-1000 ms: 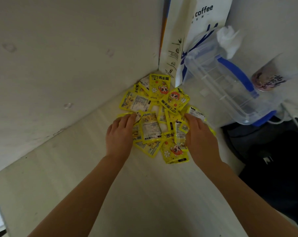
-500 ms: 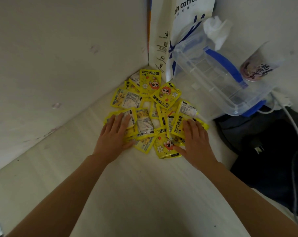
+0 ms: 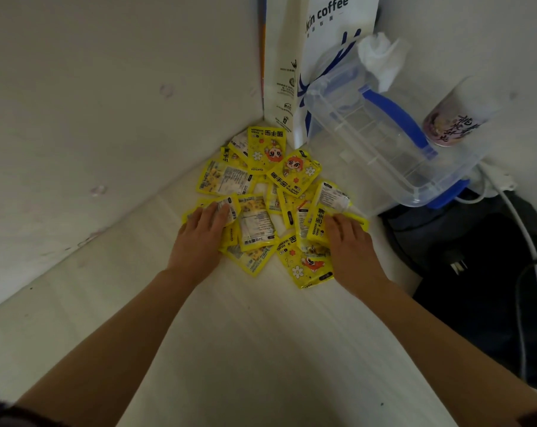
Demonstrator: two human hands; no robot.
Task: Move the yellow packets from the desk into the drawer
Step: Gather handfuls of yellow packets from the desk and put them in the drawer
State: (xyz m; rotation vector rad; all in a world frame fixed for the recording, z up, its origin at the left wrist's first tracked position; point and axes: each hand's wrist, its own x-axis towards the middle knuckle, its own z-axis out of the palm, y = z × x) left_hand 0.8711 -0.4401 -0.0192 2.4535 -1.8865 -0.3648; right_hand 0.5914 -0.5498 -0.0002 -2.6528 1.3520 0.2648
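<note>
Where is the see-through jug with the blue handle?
In the head view, the clear jug lies tipped at upper right, beside the coffee bag, just right of the yellow packets.

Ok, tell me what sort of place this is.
Probably a desk corner in a home or dorm room. A pale desk meets white walls; a paper coffee bag, a clear plastic storage box and a drink cup stand behind scattered yellow packets.

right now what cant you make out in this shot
Head view only:
- The drawer: outside the frame.
- Packets under the left hand and right hand: covered by palms, and the yellow packets overlap, so no count.
- Back-of-packet print: too small.
- Coffee bag: top cut by the upper edge, front partly behind the clear pitcher.
</note>
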